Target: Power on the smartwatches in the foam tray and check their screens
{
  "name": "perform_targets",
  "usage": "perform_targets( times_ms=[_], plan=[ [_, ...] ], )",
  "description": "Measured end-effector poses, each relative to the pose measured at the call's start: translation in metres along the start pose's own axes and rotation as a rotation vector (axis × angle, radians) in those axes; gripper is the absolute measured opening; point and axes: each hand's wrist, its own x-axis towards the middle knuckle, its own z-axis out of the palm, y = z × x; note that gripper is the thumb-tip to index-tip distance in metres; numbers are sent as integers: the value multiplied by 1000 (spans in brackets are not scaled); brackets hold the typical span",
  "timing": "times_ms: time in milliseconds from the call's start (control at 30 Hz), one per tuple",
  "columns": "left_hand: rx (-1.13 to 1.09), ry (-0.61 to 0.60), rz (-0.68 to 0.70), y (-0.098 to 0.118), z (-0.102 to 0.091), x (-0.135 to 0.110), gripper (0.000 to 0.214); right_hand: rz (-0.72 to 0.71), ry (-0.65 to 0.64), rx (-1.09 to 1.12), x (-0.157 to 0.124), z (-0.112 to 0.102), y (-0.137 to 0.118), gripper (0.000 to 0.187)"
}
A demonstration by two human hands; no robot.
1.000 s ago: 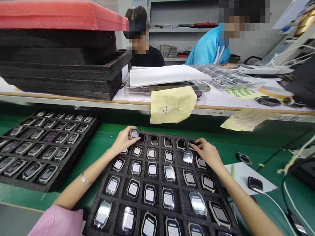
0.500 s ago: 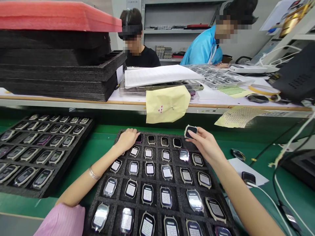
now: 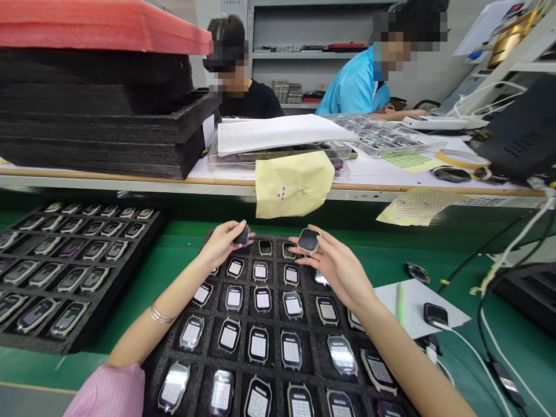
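A black foam tray [image 3: 204, 359] in front of me holds several small watch bodies with lit screens in its pockets. My left hand [image 3: 222, 243] pinches a dark watch body [image 3: 241, 236] just above the tray's far left corner. My right hand [image 3: 334, 263] holds another watch body [image 3: 308, 240] with a dark screen, lifted over the tray's far row. The two hands are close together, their watch bodies a short gap apart.
A second foam tray [image 3: 104, 315] of watch bodies lies to the left on the green mat. A white paper [image 3: 412, 301], a green pen [image 3: 400, 296], a small black device [image 3: 435, 314] and cables lie right. Stacked foam trays [image 3: 99, 121] stand behind; two people sit across.
My left hand has lifted a watch body from the far left pocket. My right hand has carried its watch body leftward, toward the left hand.
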Motion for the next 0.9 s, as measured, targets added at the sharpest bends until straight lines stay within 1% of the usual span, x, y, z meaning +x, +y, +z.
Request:
perform_targets(
  times_ms=[100, 167, 267, 367, 467, 567, 667, 733, 867, 900],
  plan=[
    [-170, -34, -18, 21, 16, -13, 46, -30, -27, -6, 0, 1, -1, 45],
    [-268, -46, -36, 31, 25, -23, 44, -53, -67, -9, -1, 2, -1, 45],
    [-413, -72, -83, 40, 33, -37, 43, -88, -122, -18, -3, 3, 0, 39],
    [-446, -93, -119, 44, 35, -50, 42, -107, -177, -4, -6, 3, 2, 33],
    [-375, -152, -129, 46, 36, -60, 36, -99, -265, 52, -8, 3, 3, 31],
    [-247, -201, -70, 46, 37, -65, 31, -86, -346, 111, -9, 4, 5, 31],
    [-141, -226, -40, 46, 39, -69, 26, -76, -388, 141, -10, 5, 5, 30],
    [-56, -223, -12, 46, 39, -72, 28, -66, -400, 145, -10, 6, 4, 29],
    [141, -142, 145, 47, 40, -80, 32, -41, -405, 153, -11, 7, 3, 31],
    [172, -127, 162, 47, 41, -81, 34, -36, -404, 156, -11, 7, 3, 32]
  ],
)
